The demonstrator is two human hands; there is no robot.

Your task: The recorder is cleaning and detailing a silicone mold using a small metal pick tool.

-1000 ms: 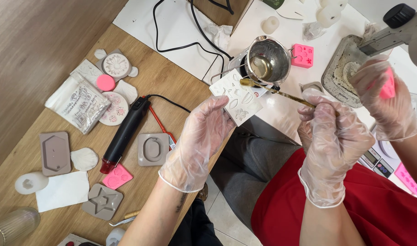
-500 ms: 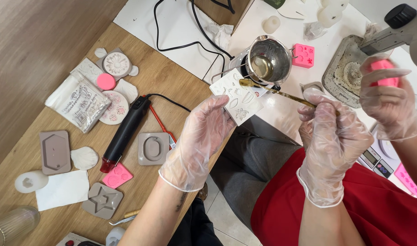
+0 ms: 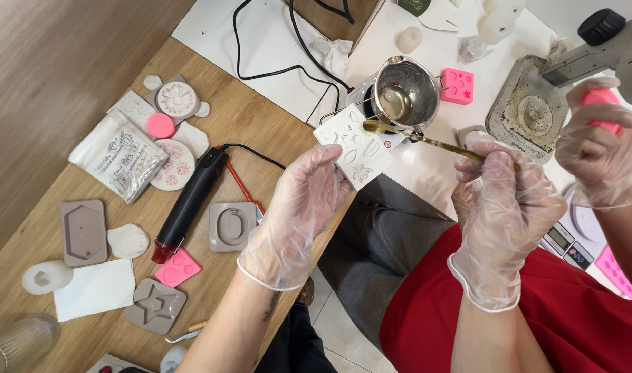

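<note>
At centre frame the left hand (image 3: 309,207), fingers curled under its lower edge, holds up a clear mould sheet (image 3: 356,146). The right hand (image 3: 504,207) pinches a brass spoon (image 3: 426,140) whose long handle runs right to left, bowl just above the sheet's upper edge, below the steel melting pot (image 3: 407,91).

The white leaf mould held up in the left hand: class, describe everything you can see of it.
The white leaf mould is a thin, flat, roughly square sheet that looks like pale silicone, pressed with small leaf-shaped and petal-shaped hollows. The gloved left hand holds it by its lower edge, tilted, above the table edge. The bowl of a long brass-coloured spoon, held by the gloved right hand, hovers at its upper edge, beside the metal pot.
</note>
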